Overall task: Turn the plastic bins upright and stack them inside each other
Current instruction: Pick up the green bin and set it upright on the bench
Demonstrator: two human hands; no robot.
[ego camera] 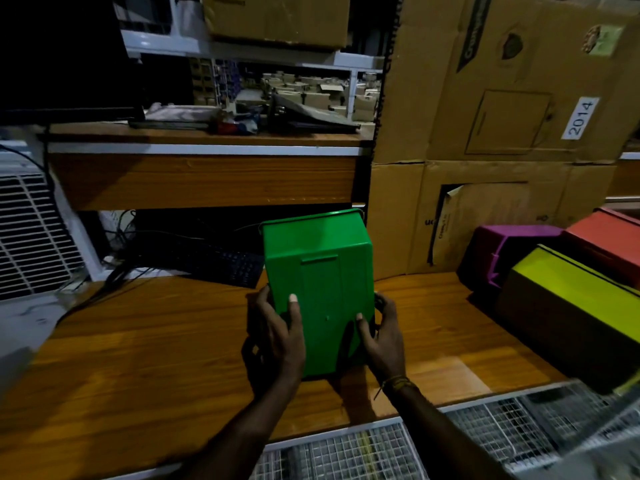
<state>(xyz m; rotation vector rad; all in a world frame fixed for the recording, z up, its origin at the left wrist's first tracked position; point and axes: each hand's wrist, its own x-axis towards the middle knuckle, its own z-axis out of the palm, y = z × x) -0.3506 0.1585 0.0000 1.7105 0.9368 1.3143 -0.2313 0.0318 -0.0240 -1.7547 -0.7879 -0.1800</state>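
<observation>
A green plastic bin (320,271) is held over the wooden table (156,341), tilted with its underside facing me and its rim away from me. My left hand (277,334) grips its near left corner, thumb on the underside. My right hand (381,337) grips the near right corner, thumb also on the underside. At the right lie three more bins upside down or on their sides: a purple bin (502,251), a red bin (609,240) behind it, and a yellow bin (581,292) nearest me.
Big cardboard boxes (502,98) stand behind the bins at the right. A black keyboard (221,265) and cables lie under a wooden shelf (201,181) at the back. A white grille (27,230) is at the left, wire mesh (381,452) below the table's front edge.
</observation>
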